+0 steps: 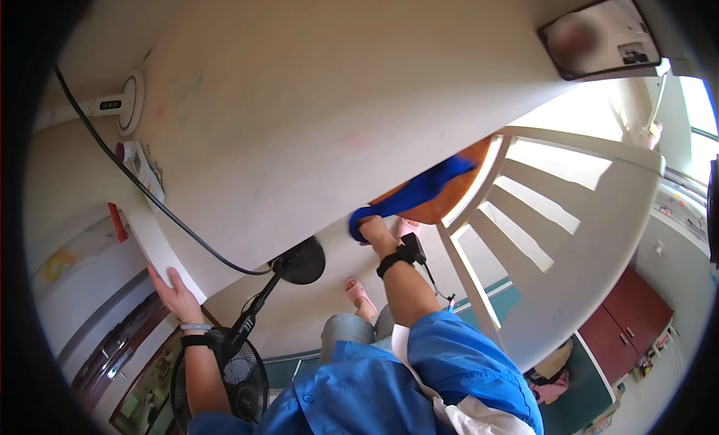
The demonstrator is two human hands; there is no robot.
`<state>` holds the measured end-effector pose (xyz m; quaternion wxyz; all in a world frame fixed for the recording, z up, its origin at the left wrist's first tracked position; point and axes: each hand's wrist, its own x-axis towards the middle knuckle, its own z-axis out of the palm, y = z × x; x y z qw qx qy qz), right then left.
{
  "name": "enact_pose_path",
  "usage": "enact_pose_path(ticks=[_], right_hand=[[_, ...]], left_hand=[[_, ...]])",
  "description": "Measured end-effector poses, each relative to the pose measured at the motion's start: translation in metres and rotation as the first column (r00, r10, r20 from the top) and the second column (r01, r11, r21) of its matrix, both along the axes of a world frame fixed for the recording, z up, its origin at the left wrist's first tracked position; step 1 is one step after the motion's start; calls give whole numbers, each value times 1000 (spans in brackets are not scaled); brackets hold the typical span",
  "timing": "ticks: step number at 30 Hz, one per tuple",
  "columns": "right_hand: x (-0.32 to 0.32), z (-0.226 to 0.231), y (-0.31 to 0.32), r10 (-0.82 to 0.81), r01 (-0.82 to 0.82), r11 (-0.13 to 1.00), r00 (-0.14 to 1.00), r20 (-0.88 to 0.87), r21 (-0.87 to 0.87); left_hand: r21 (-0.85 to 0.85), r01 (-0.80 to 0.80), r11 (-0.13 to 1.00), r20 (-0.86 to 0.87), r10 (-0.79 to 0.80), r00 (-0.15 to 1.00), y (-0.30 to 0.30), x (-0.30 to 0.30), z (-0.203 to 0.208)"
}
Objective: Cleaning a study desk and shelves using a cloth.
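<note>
My right hand (380, 234) grips a blue cloth (419, 189), its fingers closed round the bunched near end. The cloth stretches away to the right across an orange chair seat (455, 192), beside the edge of the pale table (314, 135). Its far end is blurred. My left hand (178, 296) is open, fingers stretched out against the end of a white ledge (153, 236) at the table's left side. Nothing shows in its grasp. A black strap is on each wrist, and a small black device hangs by the right one.
A white slatted chair back (524, 210) stands close right. A black mesh fan (243, 379) with a round base (303, 261) is beside my left forearm, its cable crossing the table. A white lamp (129, 104) and a mirror (601, 38) are farther off. Red cabinets (625, 323) stand right.
</note>
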<state>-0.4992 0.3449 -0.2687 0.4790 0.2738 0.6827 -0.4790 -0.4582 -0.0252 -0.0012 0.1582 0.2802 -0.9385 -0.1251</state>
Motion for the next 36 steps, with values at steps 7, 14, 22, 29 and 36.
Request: enact_pose_path(ticks=[7, 14, 22, 29, 36], right_hand=[[-55, -1, 119, -343, 849, 500, 372, -862, 168], [-44, 23, 215, 412, 138, 383, 859, -303, 913], [52, 57, 103, 447, -277, 733, 885, -133, 621], [57, 227, 92, -245, 200, 967, 896, -370, -156], [98, 405, 116, -762, 323, 447, 626, -166, -835]], left_hand=[[-92, -8, 996, 18, 9, 1000, -9, -3, -2], [-20, 49, 999, -46, -50, 998, -5, -9, -2], [-4, 82, 997, -91, -82, 992, -5, -5, 0], [-360, 126, 924, -201, -209, 957, 39, 2, 30], [881, 466, 81, -328, -606, 725, 255, 59, -45]])
